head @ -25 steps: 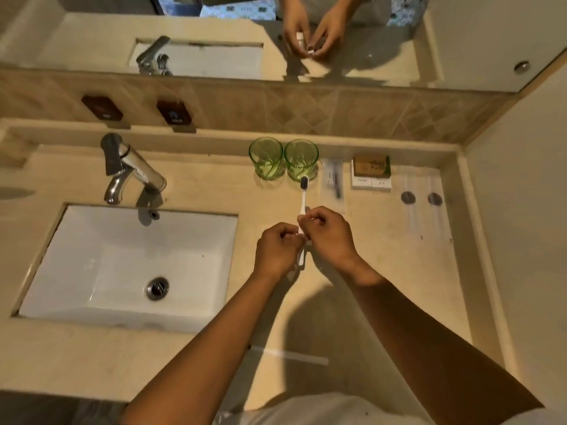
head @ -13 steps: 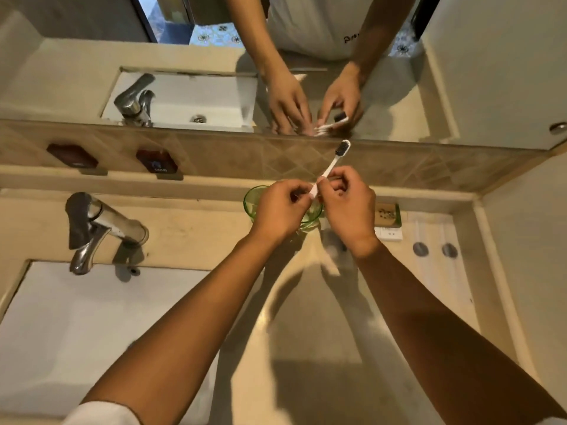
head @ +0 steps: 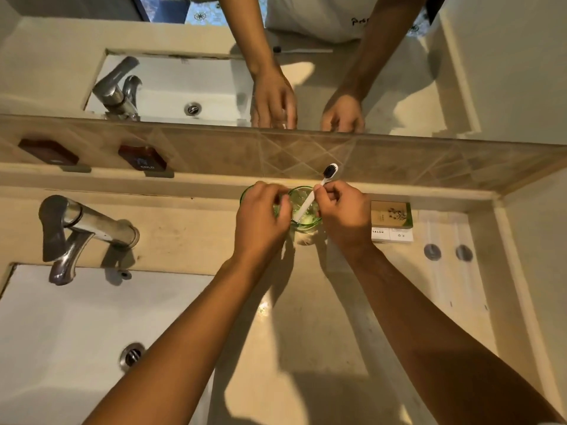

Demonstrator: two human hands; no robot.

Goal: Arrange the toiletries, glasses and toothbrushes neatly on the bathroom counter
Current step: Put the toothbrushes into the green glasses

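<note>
A white toothbrush (head: 327, 176) with black bristles leans in the right green glass (head: 306, 220), head up toward the tiled backsplash. My right hand (head: 345, 217) pinches its handle just above the rim. My left hand (head: 260, 217) lies over the left green glass (head: 245, 194), hiding most of it. Its curled fingertips close on the left rim of the right glass. Both glasses stand side by side at the back of the counter (head: 322, 332).
Right of the glasses are small toiletry boxes (head: 392, 220) and two clear packets with dark round caps (head: 432, 252). The faucet (head: 82, 228) and white sink (head: 61, 332) are at the left. The mirror (head: 399, 87) reflects another toothbrush lying near the counter's front.
Both hands moved from the middle of the counter to the glasses. The toothbrush handle went down into the right glass. My left hand left the handle and now rests at the glass rim.
</note>
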